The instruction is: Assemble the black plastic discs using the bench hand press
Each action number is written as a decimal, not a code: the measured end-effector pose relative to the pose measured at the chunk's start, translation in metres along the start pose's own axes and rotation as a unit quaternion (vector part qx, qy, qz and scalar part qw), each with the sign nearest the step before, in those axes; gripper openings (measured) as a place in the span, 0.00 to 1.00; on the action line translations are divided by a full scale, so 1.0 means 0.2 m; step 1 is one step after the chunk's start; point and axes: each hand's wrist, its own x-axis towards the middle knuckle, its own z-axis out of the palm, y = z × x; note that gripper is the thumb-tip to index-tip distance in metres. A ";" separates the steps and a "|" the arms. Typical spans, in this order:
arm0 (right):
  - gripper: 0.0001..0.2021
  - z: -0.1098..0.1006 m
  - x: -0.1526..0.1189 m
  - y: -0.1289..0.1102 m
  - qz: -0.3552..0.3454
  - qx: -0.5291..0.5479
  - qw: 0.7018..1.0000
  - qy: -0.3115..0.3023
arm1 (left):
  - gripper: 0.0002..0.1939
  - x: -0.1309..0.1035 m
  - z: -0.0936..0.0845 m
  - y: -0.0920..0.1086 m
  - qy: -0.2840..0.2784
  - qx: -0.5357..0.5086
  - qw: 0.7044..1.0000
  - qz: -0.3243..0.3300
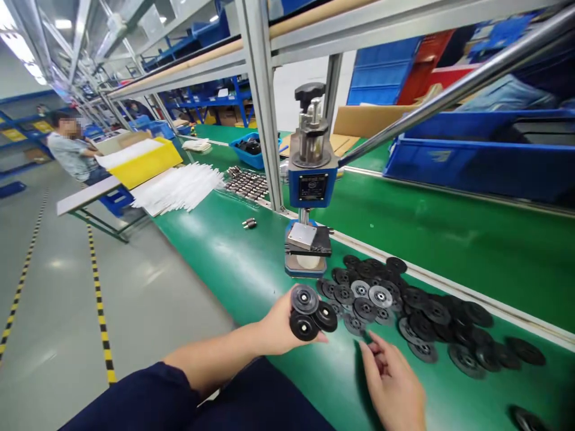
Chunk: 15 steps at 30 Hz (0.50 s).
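Three black discs (304, 326) with pale centres are held together in my left hand (281, 323), in front of the blue hand press (312, 185). My right hand (390, 380) hovers low over the green table, its thumb and index finger apart and nothing between them. Just beyond its fingertips lies a spread pile of black and grey discs (422, 323). A metal block (302, 235) sits on the base of the press, under its ram.
The press's long lever (449, 90) slants up to the right. Small motor-like parts (249, 223) lie left of the press, with rows behind. White strips (179, 188), a yellow box (146, 164) and a person (74, 149) are farther left. A blue bin (476, 158) stands right.
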 end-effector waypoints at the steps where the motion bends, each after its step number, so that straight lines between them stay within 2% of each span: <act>1: 0.27 0.00 0.00 0.00 -0.013 -0.026 1.000 0.002 | 0.29 -0.01 0.00 0.00 -0.002 -0.006 1.000 0.001; 7: 0.23 0.00 -0.01 -0.03 -0.036 -0.074 0.997 0.008 | 0.30 -0.04 -0.01 0.01 -0.028 -0.005 1.000 -0.009; 10: 0.24 0.00 -0.01 -0.04 -0.087 -0.124 0.987 0.055 | 0.28 -0.04 -0.05 0.01 -0.011 0.021 1.000 0.002; 13: 0.28 0.01 -0.01 -0.07 -0.122 -0.209 0.967 0.081 | 0.28 -0.02 -0.17 -0.03 0.046 0.079 0.996 0.020; 15: 0.29 0.02 -0.01 -0.10 -0.120 -0.247 0.960 0.061 | 0.28 0.04 -0.30 -0.10 0.124 0.137 0.983 0.023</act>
